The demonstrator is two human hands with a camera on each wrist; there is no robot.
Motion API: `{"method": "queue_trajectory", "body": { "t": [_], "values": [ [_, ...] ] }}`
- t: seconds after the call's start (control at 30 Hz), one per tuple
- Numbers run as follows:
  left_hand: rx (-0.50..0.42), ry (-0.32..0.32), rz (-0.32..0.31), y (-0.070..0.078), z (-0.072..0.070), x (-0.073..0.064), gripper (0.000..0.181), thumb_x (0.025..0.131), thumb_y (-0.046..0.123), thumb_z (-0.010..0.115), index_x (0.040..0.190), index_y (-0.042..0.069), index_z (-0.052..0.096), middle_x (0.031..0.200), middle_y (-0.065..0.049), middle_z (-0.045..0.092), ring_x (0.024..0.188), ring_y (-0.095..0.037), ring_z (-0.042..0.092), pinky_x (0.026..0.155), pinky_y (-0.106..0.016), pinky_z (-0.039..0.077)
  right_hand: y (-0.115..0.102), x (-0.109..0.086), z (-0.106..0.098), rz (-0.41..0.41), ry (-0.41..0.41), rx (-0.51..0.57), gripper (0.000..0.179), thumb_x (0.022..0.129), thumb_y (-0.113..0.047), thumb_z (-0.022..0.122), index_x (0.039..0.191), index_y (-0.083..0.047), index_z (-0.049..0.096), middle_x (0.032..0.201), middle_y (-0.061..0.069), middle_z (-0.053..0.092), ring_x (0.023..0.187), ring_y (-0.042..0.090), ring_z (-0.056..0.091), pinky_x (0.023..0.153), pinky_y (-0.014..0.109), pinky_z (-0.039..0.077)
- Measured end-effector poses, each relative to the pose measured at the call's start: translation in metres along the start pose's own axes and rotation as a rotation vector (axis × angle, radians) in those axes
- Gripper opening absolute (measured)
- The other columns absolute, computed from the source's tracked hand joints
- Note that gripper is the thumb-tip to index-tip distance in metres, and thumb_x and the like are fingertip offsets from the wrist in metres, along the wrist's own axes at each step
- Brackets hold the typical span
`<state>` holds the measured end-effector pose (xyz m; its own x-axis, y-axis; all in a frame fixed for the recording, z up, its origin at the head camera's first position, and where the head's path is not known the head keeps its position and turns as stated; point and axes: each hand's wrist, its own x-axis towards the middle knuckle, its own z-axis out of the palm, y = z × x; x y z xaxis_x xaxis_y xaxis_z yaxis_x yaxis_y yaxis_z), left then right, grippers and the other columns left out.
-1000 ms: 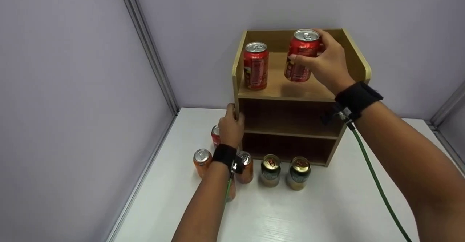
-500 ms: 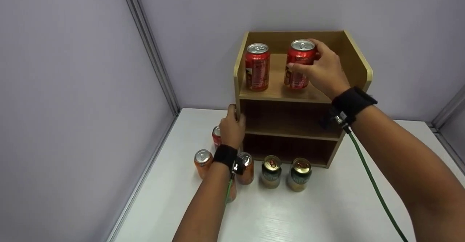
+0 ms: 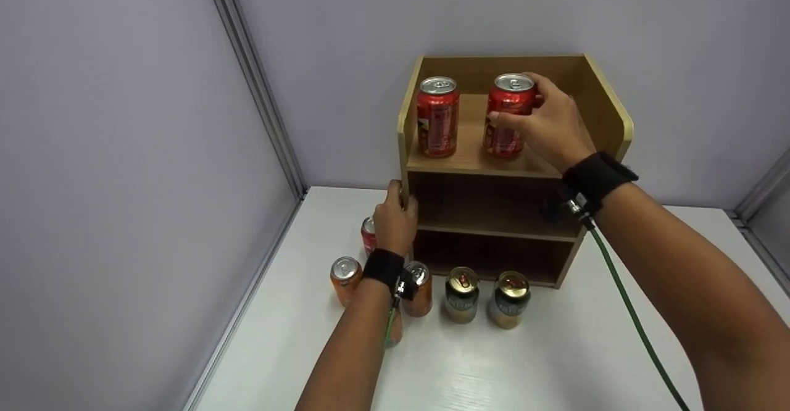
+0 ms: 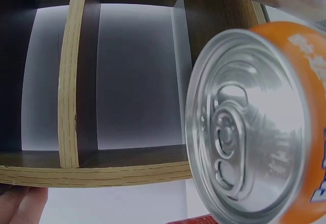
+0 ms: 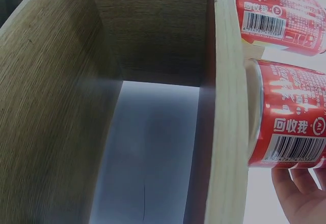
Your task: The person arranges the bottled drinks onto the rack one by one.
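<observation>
A red can point(image 3: 510, 115) is gripped by the right hand point(image 3: 552, 128), upright on the top board of the wooden shelf point(image 3: 608, 112), beside a second red can point(image 3: 437, 116). The shelf's left edge is clasped by the left hand point(image 3: 395, 220). On the white table point(image 3: 555, 361) in front are orange cans point(image 3: 344, 279) and green cans point(image 3: 461, 294).

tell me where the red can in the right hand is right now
In the head view the held red can stands on the wooden shelf unit's top shelf, right of another red can, with the right hand wrapped around it.
</observation>
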<state>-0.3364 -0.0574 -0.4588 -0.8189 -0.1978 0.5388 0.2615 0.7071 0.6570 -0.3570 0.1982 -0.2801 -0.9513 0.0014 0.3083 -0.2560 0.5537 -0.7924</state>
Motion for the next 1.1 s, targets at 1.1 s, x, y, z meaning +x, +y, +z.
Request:
{"method": "queue_trajectory", "body": {
  "t": [1.1],
  "values": [
    [0.007,0.031,0.018,-0.001,-0.007,0.0,0.019,0.101,0.018,0.065,0.116,0.007,0.061,0.08,-0.017,0.076,0.072,-0.036,0.075,0.063,-0.051,0.056,0.005,0.004,0.013,-0.061,0.0,0.16,0.087,0.089,-0.031,0.085,0.161,-0.017,0.037,0.156,0.012,0.052,0.139,0.028,0.055,0.115,0.049,0.048]
  ]
}}
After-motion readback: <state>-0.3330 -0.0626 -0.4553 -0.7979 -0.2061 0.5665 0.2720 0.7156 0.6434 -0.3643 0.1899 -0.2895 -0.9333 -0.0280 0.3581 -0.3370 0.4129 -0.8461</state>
